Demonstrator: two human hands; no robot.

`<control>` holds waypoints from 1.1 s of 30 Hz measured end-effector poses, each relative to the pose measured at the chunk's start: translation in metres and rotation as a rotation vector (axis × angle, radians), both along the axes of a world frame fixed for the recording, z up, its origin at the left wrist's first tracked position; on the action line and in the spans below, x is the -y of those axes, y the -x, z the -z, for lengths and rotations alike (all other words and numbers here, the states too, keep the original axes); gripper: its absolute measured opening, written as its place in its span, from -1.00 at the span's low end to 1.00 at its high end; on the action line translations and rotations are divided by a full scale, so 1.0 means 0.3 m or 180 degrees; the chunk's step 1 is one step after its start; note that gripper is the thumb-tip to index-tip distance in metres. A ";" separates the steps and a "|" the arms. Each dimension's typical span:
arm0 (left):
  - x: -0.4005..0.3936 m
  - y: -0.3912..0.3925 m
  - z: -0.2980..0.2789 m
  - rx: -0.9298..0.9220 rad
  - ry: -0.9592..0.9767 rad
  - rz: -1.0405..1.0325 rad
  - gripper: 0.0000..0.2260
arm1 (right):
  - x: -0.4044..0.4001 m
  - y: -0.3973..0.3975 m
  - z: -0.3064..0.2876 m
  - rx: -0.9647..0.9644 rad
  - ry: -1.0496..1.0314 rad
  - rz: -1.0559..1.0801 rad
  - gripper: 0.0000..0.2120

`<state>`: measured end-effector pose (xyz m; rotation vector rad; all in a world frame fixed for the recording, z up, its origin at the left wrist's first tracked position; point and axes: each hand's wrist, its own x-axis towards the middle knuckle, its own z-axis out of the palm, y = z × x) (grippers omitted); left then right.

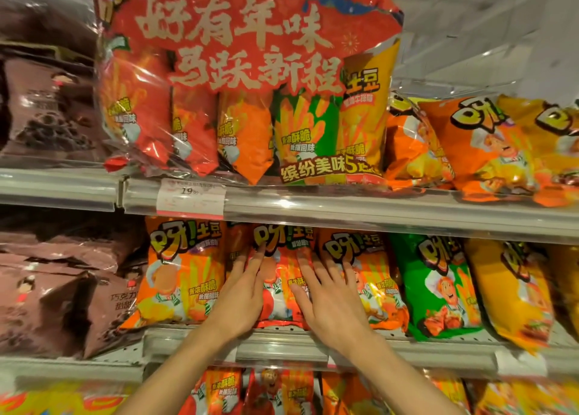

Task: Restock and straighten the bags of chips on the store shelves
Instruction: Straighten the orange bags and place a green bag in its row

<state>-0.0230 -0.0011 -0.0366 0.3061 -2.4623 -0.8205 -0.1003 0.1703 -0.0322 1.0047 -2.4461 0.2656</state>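
A red chip bag (279, 276) stands upright on the middle shelf (282, 345) between two orange bags (185, 276) (372, 276). My left hand (241, 292) lies flat against the red bag's left side, fingers straight and pointing up. My right hand (329, 295) presses flat on its right side, with fingers spread over onto the orange bag beside it. A green bag (438, 289) and a yellow bag (510, 292) stand further right on the same shelf.
A large red multipack (250, 79) fills the top shelf, with loose orange and yellow bags (488, 145) leaning to its right. Brown snack bags (56, 289) sit at the left on both shelves. More chip bags (275, 392) line the shelf below. A price tag (191, 198) hangs on the upper rail.
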 end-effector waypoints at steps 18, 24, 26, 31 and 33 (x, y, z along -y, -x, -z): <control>0.149 -0.282 -0.044 -0.1448 0.0346 -0.0705 -0.63 | 0.068 -0.152 -0.066 0.0415 0.1486 -0.0899 -0.57; 0.300 -0.351 -0.010 -0.0803 -0.0262 -0.1089 -0.53 | 0.305 -0.260 -0.119 0.1198 0.0889 -0.1019 -0.49; 0.324 -0.347 0.005 -0.0590 -0.0445 -0.0881 -0.48 | 0.370 -0.265 -0.123 0.1456 0.0664 -0.0845 -0.41; 0.384 -0.343 0.022 -0.0415 -0.0876 -0.0412 -0.39 | 0.423 -0.261 -0.107 0.2103 0.0374 -0.0565 -0.30; 0.387 -0.347 0.013 -0.0451 -0.0941 -0.0330 -0.39 | 0.426 -0.265 -0.101 0.2133 0.0435 -0.0623 -0.29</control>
